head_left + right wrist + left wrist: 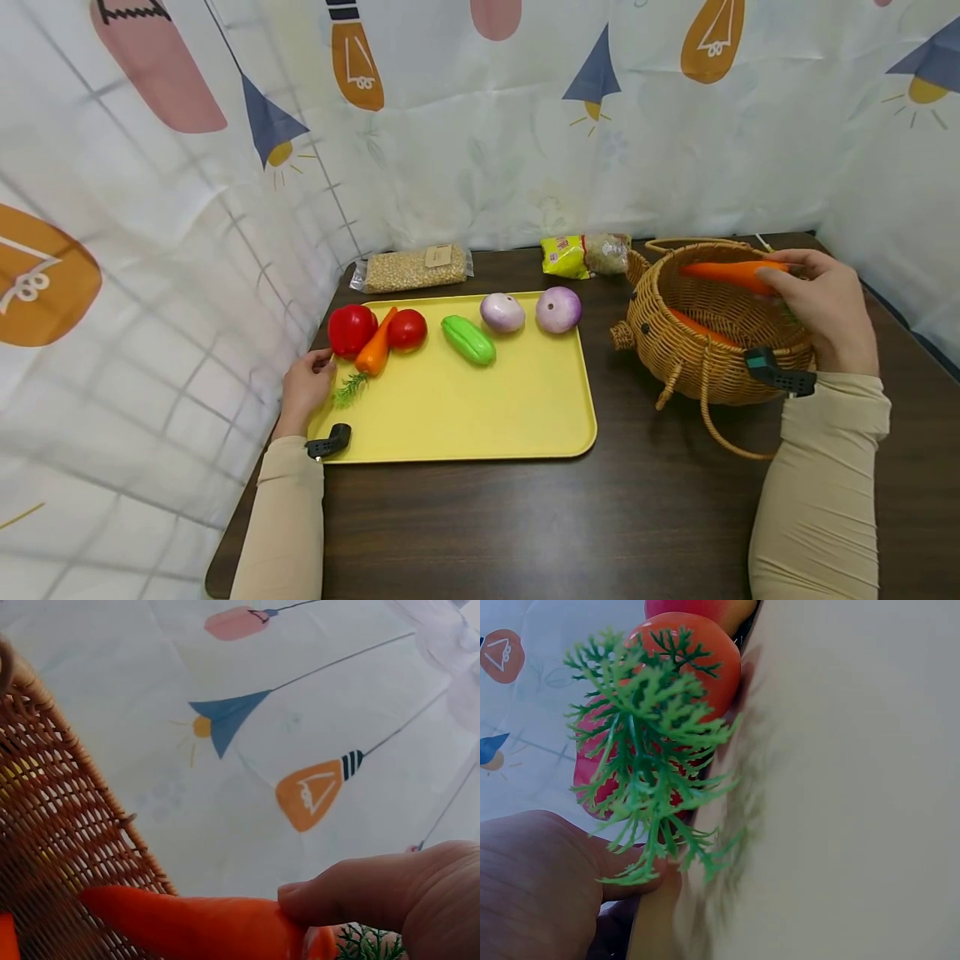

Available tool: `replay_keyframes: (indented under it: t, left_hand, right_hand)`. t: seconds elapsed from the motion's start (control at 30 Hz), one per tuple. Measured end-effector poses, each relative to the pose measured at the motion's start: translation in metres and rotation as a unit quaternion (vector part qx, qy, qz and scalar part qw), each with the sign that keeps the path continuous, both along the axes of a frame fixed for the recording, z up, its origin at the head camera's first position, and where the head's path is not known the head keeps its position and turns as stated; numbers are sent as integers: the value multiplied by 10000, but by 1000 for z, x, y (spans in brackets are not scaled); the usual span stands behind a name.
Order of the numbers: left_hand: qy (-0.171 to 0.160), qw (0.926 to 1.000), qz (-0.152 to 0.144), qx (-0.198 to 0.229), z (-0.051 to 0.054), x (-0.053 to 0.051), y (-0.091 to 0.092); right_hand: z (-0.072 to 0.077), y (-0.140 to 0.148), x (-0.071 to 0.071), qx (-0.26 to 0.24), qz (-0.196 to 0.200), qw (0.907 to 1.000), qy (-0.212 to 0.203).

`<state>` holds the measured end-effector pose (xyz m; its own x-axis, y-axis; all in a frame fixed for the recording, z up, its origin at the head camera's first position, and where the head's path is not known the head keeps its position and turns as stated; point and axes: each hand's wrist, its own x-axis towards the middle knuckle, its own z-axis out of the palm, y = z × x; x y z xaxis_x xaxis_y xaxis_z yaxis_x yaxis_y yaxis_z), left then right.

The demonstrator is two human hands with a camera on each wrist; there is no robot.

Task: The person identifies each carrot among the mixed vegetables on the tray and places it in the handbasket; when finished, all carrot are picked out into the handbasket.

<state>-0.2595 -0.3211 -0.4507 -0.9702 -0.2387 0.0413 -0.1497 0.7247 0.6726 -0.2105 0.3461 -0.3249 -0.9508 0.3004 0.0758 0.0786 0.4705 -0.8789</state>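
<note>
My right hand [836, 312] pinches an orange toy carrot [723, 272] by its leafy end, over the opening of a pig-shaped wicker basket [690, 371]. In the right wrist view the thumb presses on the held carrot [202, 919]. Another carrot [701, 327] lies inside the basket. My left hand [303, 392] grips the left edge of a yellow tray [457, 417], thumb on the rim. Beside that hand on the tray are a red bell pepper [349, 332], a carrot [372, 354] with green leaves [649, 742] and a tomato [407, 331].
Farther right on the tray lie a green cucumber-like vegetable [468, 340] and two purple-white round vegetables, one paler [502, 312] and one darker [558, 310]. Behind it rest a bag of grains [412, 269] and a yellow-and-clear packet [585, 255]. A patterned curtain [465, 167] borders the dark table [480, 533].
</note>
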Motion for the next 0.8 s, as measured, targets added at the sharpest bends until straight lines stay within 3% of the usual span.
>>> replay_keyframes:
  t: [0.27,0.8]
  left_hand:
    - [12,10000,12,3,1,1,1]
    - [-26,10000,19,79,1,1,1]
  right_hand:
    - [0,-15,-7,1093,354,9931,-240]
    - [-5,-17,-13,1587,791,9830,-471]
